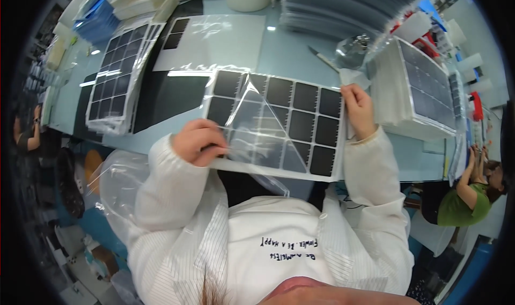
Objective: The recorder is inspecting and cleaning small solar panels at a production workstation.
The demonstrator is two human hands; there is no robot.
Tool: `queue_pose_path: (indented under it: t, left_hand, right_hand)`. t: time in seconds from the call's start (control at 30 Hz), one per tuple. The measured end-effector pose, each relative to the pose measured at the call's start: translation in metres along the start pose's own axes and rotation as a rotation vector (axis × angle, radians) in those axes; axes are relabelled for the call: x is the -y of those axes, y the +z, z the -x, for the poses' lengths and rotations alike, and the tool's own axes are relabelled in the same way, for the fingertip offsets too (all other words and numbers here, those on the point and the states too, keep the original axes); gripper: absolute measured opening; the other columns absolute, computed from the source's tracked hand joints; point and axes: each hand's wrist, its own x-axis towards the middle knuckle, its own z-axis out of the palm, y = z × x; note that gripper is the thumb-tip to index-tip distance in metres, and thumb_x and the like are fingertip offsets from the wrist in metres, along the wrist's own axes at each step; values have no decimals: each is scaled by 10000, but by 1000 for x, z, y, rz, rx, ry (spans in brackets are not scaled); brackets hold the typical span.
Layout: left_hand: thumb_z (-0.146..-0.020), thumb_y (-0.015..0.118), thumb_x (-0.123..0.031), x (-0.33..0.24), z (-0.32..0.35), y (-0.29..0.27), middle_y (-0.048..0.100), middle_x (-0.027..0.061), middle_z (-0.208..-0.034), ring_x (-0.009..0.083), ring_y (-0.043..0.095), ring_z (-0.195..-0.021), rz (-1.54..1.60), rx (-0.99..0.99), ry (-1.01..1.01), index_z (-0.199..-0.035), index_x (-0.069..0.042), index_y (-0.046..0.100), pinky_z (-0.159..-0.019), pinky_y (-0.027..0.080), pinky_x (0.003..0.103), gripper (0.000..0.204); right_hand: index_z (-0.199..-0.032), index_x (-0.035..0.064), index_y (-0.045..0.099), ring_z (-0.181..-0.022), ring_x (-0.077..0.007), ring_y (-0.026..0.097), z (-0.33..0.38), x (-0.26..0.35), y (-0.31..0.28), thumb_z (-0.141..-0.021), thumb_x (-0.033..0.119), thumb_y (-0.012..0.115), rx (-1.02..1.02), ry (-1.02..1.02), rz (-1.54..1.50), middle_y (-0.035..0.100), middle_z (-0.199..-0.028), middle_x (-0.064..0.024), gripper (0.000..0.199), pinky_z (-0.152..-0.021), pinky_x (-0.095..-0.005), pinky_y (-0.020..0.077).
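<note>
A white-edged sheet of black squares (304, 96) is held in front of me at the table's near edge, slightly tilted. My right hand (359, 111) grips its upper right edge, thumb and fingers closed on it. A clear film (265, 136) lies partly over the squares, with a folded, glossy triangular edge rising to a peak near the top. At the lower left of the sheet, my left hand (197, 143) is closed, its fingertips pinching the film's corner. The exact pinch point is partly hidden by the fingers.
Stacked similar sheets stand at left (115, 74) and in a tall pile (424, 87) at right. A white sheet (214, 42) lies behind, a knife (323, 58) near crumpled clear wrap (351, 50). A clear bag (126, 181) hangs left. Co-worker in green (466, 203) sits right.
</note>
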Motion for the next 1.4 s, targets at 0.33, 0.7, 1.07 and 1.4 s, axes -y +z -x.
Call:
queue_pose_path:
  t: [0.33, 0.7, 1.07, 1.4]
  left_hand:
    - [-881, 518, -115, -1, 344, -195, 477, -6, -645, 69, 415, -522, -437, -1163, -314, -822, -54, 549, -464, 317, 185, 90]
    - [-872, 555, -392, -7, 413, -161, 610, 5, -655, 118, 528, -617, -1089, -1638, -1043, -772, -66, 699, -579, 426, 268, 370]
    - [-878, 585, -266, 5, 300, -163, 667, 12, -903, 87, 584, -717, -723, -1415, -1010, -977, -55, 680, -565, 448, 220, 252]
    - [-838, 603, -138, 15, 81, -38, 629, 45, -760, 102, 532, -626, -160, -715, -421, -875, -21, 662, -529, 390, 221, 135]
  right_hand:
    - [-829, 21, 554, -697, -22, 397, 0, -5, -1, -936, 167, 508, 35, -43, -28, 463, -723, 62, 187, -628, -162, 319]
    - [-888, 32, 589, -620, 2, 338, 1, -10, 1, -942, 194, 508, 2, -48, -48, 446, -703, 89, 188, -541, -148, 241]
    - [-876, 76, 607, -511, 14, 308, 3, 1, 0, -933, 223, 524, -8, 79, -78, 415, -610, 101, 178, -460, -150, 202]
    - [-984, 43, 614, -522, -12, 422, 8, 16, -20, -917, 232, 547, 69, 259, -165, 512, -653, 57, 211, -471, -156, 293]
